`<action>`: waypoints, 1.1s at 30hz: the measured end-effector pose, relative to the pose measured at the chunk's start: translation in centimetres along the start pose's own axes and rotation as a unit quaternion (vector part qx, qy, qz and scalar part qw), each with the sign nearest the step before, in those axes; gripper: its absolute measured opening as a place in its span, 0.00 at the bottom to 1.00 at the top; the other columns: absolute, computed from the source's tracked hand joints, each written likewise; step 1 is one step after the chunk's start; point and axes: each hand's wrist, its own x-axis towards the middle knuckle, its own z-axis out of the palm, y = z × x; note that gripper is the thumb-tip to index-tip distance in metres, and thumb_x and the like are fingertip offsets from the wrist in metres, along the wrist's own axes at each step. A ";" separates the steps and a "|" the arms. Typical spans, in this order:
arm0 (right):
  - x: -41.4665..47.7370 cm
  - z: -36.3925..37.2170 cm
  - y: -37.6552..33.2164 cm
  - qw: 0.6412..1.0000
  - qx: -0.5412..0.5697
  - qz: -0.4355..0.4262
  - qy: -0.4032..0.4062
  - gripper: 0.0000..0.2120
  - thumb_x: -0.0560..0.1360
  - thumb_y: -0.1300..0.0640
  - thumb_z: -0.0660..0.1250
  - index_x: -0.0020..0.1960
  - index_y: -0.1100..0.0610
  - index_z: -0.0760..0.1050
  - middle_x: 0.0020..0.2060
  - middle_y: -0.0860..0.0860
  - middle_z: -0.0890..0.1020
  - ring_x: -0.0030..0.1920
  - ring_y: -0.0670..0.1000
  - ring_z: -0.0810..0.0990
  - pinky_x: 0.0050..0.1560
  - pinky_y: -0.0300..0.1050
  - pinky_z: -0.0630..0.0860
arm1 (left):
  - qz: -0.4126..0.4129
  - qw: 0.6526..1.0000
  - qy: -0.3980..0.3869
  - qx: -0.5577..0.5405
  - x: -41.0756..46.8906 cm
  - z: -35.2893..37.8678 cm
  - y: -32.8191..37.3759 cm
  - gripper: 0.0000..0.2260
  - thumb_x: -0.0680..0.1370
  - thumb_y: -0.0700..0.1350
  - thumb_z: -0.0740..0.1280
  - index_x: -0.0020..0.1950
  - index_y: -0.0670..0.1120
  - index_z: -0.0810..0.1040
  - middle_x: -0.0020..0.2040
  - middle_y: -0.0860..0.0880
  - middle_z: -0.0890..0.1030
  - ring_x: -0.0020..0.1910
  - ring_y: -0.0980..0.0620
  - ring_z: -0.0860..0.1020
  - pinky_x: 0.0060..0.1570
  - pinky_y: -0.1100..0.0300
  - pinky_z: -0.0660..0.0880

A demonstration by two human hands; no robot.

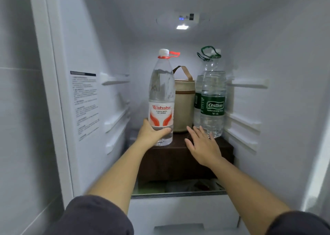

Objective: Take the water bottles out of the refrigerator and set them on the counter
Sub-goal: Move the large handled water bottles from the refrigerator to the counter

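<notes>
left hand [151,133] clamps the wahaha bottle [161,99] low on its base, right hand [202,146] spread open just short of the cestbon bottle [213,99]; both look full, heavy, probably slick, so grip mid-body.

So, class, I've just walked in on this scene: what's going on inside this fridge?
A person is reaching into an open refrigerator with both hands. The left hand grips the base of a red-labelled water bottle, which stands on a dark brown box. The right hand is open, fingers spread, near a green-labelled bottle; whether it touches is unclear. A second green-labelled bottle stands behind it, and a beige bag sits between the bottles. All three bottles remain inside.
</notes>
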 end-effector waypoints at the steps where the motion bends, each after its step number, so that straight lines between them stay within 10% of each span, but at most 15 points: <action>1: 0.0 -0.1 0.0 1.000 0.008 0.000 -0.005 0.28 0.83 0.40 0.44 0.80 0.47 0.44 0.80 0.50 0.50 0.79 0.51 0.43 0.77 0.58 0.45 | -0.001 1.000 0.000 -0.011 -0.3 0.2 0.1 0.41 0.61 0.61 0.78 0.68 0.50 0.66 0.61 0.52 0.76 0.60 0.51 0.76 0.59 0.52 0.75; 8: 1.3 -3.6 -0.7 0.921 0.358 0.068 0.138 0.23 0.82 0.51 0.60 0.75 0.55 0.62 0.70 0.54 0.72 0.67 0.50 0.72 0.64 0.45 0.69 | 0.008 0.999 0.001 -0.036 0.5 0.8 -0.8 0.37 0.67 0.54 0.78 0.69 0.48 0.62 0.64 0.50 0.73 0.62 0.49 0.74 0.53 0.58 0.72; 13: 6.2 -11.6 -4.6 0.831 0.526 0.060 0.170 0.28 0.78 0.46 0.65 0.74 0.54 0.61 0.62 0.49 0.73 0.58 0.47 0.73 0.61 0.49 0.74 | 0.012 0.999 0.005 -0.043 0.8 1.0 -1.2 0.38 0.66 0.55 0.78 0.70 0.50 0.61 0.63 0.50 0.73 0.63 0.49 0.73 0.56 0.55 0.74; 21: 11.0 -16.8 -11.7 0.863 0.500 0.034 0.056 0.35 0.74 0.46 0.71 0.74 0.54 0.59 0.62 0.51 0.73 0.59 0.53 0.73 0.53 0.47 0.70 | 0.026 0.998 -0.001 -0.058 1.0 1.0 -1.2 0.35 0.67 0.52 0.78 0.67 0.50 0.62 0.61 0.51 0.74 0.62 0.49 0.75 0.59 0.50 0.77; 33: 6.4 -16.7 -9.5 0.821 0.546 0.029 0.168 0.26 0.74 0.53 0.71 0.67 0.53 0.63 0.51 0.49 0.76 0.48 0.45 0.77 0.41 0.41 0.75 | 0.069 0.996 -0.045 -0.019 0.0 0.5 -0.2 0.38 0.67 0.53 0.79 0.70 0.53 0.63 0.63 0.54 0.74 0.64 0.51 0.74 0.57 0.56 0.73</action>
